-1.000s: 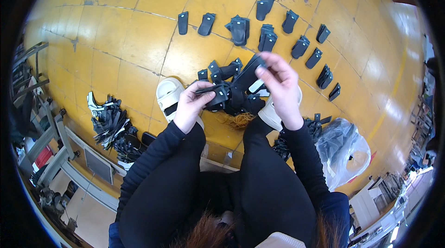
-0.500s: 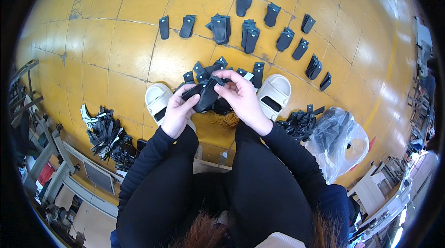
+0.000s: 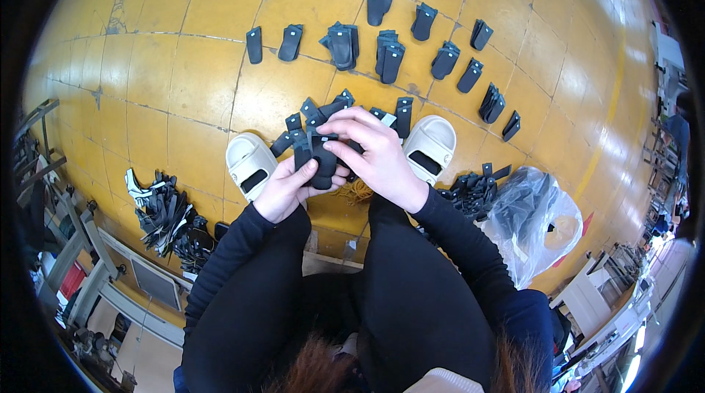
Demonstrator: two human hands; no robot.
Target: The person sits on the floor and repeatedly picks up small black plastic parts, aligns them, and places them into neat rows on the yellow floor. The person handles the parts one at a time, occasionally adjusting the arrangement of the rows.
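Head view. The surface is a yellow tiled floor with dark joints and scattered stains toward twelve o'clock. Stacks of dark, flat pieces form an arc from eleven to nearly three o'clock. A looser cluster lies between two pale sandals, beside orange strands. A heap of black strips lies between eight and nine o'clock, with metal framework beyond it. A clear plastic bag rests between three and four o'clock, touching or just beside a dark pile; pale furniture stands at four o'clock.

The held dark pieces are just off centre toward ten o'clock, above the floor. The left hand grips them, thumb across the front. The right hand bends its fingers over their upper end; whether these pinch cannot be told.

Compared with half a second earlier, the held pieces, then slanting, stand more upright, and the right fingers spread wider.
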